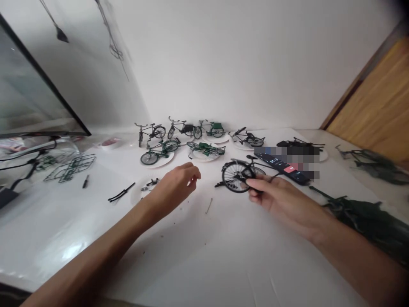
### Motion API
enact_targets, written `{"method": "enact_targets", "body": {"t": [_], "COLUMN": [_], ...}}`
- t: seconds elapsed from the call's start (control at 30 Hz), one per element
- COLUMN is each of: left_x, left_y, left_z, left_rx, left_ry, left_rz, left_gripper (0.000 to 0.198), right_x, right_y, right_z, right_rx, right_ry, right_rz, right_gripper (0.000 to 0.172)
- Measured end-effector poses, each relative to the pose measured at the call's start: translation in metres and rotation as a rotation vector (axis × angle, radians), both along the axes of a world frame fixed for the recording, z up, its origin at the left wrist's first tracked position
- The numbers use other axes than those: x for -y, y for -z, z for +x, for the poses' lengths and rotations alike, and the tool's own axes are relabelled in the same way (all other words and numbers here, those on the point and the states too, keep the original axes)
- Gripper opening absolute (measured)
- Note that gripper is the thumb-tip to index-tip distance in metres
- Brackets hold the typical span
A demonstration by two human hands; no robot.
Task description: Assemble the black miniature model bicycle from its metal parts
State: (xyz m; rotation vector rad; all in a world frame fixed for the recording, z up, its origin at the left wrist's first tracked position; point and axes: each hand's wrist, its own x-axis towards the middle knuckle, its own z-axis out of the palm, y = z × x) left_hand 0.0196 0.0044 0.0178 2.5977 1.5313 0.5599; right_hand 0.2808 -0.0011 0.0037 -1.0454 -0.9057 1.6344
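A black miniature bicycle (237,175) is in my right hand (275,192), with thumb and fingers closed on its lower frame. Its rear wheel points left, and my fingers cover part of the frame. My left hand (182,179) hovers over the table to the left, apart from the bicycle. Its fingers are curled in towards the thumb; whatever they may hold is hidden. Below and between the hands lies a thin metal pin (209,206). Under the bicycle's rear wheel sits a small dark part (220,184). Just left of my left hand, small parts (150,184) rest on a white plate (136,192).
Several finished-looking model bicycles (150,132) stand or lie on plates along the back. A phone (290,168) lies behind my right hand. At left are a black fork-like part (121,192), a small screwdriver (85,181) and green frames (72,168). Dark green models (361,209) lie right.
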Motion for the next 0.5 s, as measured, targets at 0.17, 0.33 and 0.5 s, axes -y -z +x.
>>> {"method": "enact_targets", "body": {"t": [0.17,0.33,0.5], "left_x": [0.023,0.033,0.032], "left_y": [-0.012,-0.002,0.006], "left_z": [0.017,0.037,0.041], "left_rx": [0.493,0.585,0.589], "left_ry": [0.183,0.246,0.234], "left_rz": [0.197,0.224,0.273], "left_gripper": [0.011,0.009,0.01], "right_x": [0.01,0.015,0.016], "right_y": [0.009,0.011,0.012], "right_z": [-0.016,-0.022,-0.02], "right_rx": [0.046,0.148,0.174], "right_ry": [-0.068,-0.124,-0.143], "right_rz": [-0.002,0.048,0.063], "right_gripper": [0.018,0.02,0.019]}}
